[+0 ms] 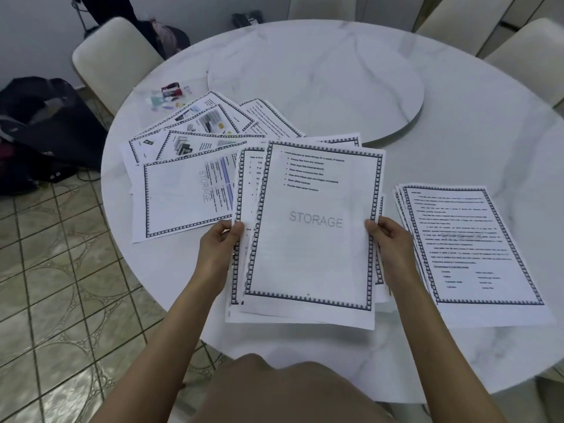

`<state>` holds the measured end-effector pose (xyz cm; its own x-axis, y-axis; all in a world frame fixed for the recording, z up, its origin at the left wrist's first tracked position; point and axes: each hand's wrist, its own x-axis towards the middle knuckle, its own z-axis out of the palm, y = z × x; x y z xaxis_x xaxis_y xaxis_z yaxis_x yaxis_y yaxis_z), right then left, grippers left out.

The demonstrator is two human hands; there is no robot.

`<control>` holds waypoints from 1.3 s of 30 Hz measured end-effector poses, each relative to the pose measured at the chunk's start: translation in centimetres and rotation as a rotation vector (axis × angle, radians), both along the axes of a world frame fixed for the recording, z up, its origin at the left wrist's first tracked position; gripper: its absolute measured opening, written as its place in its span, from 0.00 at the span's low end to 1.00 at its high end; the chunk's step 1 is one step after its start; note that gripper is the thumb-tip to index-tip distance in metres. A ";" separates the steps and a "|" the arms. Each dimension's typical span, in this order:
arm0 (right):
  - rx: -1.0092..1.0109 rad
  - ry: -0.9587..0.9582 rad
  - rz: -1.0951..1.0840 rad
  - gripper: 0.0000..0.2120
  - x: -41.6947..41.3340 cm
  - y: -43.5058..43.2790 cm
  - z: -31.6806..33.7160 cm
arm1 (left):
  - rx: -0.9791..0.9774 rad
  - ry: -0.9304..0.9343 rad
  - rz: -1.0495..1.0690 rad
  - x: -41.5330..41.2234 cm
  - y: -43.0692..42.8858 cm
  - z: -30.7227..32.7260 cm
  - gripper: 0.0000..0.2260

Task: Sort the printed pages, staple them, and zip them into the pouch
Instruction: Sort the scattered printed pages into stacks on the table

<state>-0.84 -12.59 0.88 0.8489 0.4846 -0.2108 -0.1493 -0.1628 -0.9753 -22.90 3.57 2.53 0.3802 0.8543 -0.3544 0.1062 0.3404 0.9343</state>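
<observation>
I hold a small stack of printed pages with dark patterned borders above the near part of the round marble table. The top sheet carries a grey STORAGE watermark. My left hand grips the stack's left edge, thumb on top. My right hand pinches the right edge of the top sheet. A neat pile of text pages lies to the right. Loose pages are fanned out to the left and behind. A clear pouch with a red stapler-like item lies at the far left.
A raised round turntable fills the table's middle. Cream chairs stand around the table. A black bag sits on the tiled floor at the left.
</observation>
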 end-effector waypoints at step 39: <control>0.324 -0.052 -0.402 0.11 7.5 -8.3 6.5 | 0.299 0.151 -0.065 -0.1 1.7 3.7 0.05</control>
